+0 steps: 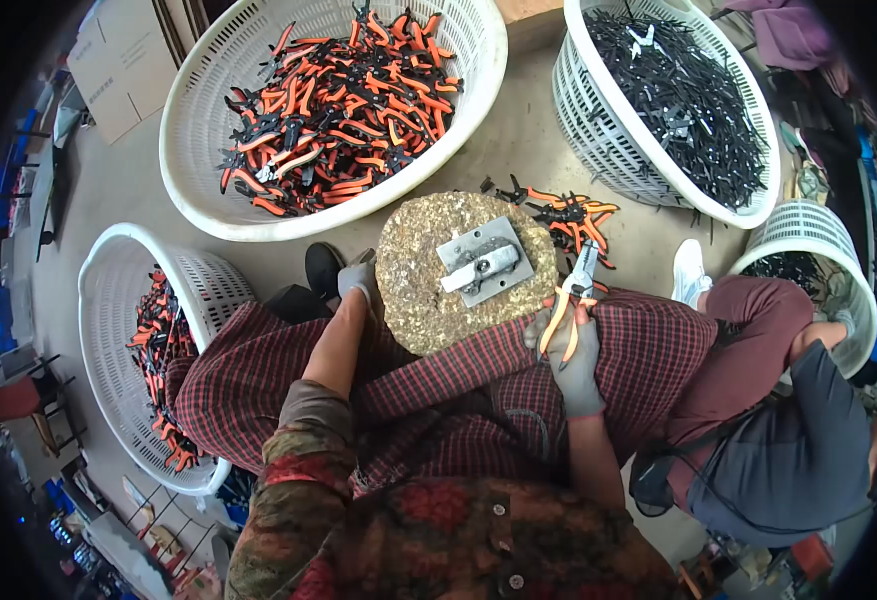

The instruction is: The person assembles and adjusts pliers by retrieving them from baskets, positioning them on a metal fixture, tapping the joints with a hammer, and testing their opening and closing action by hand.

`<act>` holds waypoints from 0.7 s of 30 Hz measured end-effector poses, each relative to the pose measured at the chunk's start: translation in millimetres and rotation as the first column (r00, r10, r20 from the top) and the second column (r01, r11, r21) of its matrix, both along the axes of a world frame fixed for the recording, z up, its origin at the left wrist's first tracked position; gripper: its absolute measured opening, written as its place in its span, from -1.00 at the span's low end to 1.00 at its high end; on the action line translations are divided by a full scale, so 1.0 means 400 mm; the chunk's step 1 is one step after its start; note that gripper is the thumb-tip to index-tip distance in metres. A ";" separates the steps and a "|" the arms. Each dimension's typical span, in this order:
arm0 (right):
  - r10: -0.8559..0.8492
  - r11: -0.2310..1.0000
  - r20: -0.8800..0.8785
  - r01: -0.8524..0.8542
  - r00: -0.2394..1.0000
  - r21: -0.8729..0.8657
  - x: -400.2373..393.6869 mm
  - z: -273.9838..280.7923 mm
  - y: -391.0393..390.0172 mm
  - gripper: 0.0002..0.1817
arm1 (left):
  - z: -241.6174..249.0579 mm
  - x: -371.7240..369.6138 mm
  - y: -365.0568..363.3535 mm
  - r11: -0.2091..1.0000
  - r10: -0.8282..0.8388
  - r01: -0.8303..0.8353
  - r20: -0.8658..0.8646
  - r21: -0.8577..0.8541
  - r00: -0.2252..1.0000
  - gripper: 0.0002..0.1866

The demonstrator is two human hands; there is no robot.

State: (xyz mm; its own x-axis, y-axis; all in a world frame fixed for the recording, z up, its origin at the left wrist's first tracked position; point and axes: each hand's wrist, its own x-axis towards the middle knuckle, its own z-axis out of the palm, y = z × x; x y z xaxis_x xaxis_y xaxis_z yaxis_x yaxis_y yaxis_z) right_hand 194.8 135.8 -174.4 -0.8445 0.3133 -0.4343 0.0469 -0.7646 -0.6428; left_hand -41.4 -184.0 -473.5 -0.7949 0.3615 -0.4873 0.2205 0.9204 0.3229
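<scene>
My right hand [570, 360], in a grey glove, is closed around the orange handles of a pair of pliers [580, 275], whose metal jaws point up and away from me. My left hand [358, 283], also gloved, hangs beside the left edge of a round stone block [413, 265]; its fingers are mostly hidden. On the block lies a metal plate [520, 272] with a metal fixture [483, 265] on top. Just behind the block, a small pile of orange-handled pliers [566, 212] rests on the floor.
A large white basket [190, 150] of orange-handled pliers stands at the back left, another basket [108, 350] at the left. Dark metal parts fill a basket [598, 130] at the back right; a smaller basket [808, 225] is beyond it. A co-worker [778, 460] sits at the right.
</scene>
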 end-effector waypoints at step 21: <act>0.187 0.976 -0.364 -0.214 0.913 -0.033 0.025 0.092 -0.033 -0.22 | 0.874 0.076 0.255 0.712 0.342 -0.315 0.083 0.628 0.936 -0.80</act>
State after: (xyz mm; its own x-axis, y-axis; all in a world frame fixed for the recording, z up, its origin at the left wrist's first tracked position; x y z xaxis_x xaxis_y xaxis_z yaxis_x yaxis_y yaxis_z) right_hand 204.8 122.5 -137.6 -0.9891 0.1009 -0.1076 -0.0181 -0.8070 -0.5902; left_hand -11.1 -81.9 -124.0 -0.9341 0.2843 -0.2159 -0.0336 0.5321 0.8460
